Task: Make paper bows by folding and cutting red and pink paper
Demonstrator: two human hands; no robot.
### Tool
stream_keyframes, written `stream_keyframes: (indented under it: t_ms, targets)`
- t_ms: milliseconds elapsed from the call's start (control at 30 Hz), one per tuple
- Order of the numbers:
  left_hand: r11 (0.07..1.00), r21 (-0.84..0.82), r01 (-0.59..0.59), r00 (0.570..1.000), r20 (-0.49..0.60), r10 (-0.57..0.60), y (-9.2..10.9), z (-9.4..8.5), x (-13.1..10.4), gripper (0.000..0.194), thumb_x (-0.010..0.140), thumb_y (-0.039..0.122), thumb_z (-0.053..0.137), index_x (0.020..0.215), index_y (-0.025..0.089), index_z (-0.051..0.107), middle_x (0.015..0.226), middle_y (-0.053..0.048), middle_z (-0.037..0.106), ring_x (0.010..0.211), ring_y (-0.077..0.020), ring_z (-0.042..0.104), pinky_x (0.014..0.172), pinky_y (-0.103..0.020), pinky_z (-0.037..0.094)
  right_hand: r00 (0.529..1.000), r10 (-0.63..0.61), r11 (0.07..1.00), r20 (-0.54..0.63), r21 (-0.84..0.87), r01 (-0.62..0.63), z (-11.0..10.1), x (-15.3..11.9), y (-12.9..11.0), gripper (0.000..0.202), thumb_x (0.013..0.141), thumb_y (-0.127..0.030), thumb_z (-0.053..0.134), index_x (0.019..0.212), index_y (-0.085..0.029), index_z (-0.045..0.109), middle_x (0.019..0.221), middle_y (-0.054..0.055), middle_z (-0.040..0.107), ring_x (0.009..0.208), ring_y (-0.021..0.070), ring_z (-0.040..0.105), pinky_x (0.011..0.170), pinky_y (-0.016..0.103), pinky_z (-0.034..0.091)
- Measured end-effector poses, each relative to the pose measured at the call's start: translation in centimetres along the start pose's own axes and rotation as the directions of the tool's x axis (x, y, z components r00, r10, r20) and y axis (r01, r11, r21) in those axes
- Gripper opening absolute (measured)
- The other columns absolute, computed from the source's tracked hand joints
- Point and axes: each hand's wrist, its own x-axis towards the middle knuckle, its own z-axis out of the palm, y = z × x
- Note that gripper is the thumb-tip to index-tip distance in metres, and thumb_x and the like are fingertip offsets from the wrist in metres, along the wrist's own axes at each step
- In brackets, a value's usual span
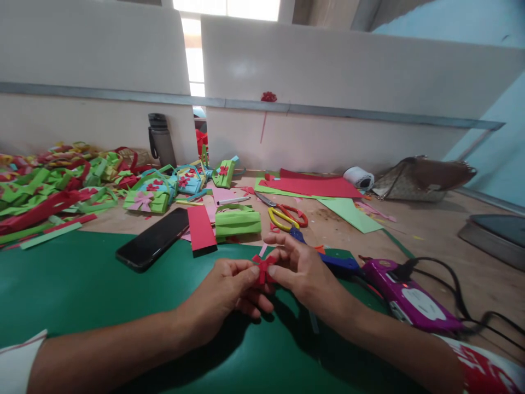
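Note:
A small red paper flower is pinched between my two hands above the green mat. My left hand grips its left side between thumb and forefinger, the other fingers curled beneath. On the flower's right side, my right hand presses with thumb and fingers. Just beyond the hands lies a green folded paper bag. A red paper piece is to its left. Partly behind my right hand rests a blue glue gun.
A black phone lies left of the hands. Beyond them are yellow- and red-handled scissors and red paper sheets. Colourful paper pieces pile at left, near a bottle. A purple power strip with black cables sits at right.

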Motion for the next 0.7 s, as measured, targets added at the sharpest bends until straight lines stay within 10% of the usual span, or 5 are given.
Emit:
stream_keyframes:
  t_ms: [700]
  targets:
    - [0.998,0.028,-0.048,0.991,-0.125,0.051,0.17,0.51,-0.10,0.014,0.072,0.022,0.066,0.072,0.015,0.054,0.069,-0.003,0.060,0.067,-0.0128,0.055,0.054,-0.022,0.048,0.997,-0.080,0.970,-0.023,-0.233,0.072,0.61,-0.73,0.45,0.041,0.075,-0.003,0.048,0.113,-0.018,0.044,0.073,-0.004,0.053,0.060,0.0132,0.059,0.065,0.031,0.048]
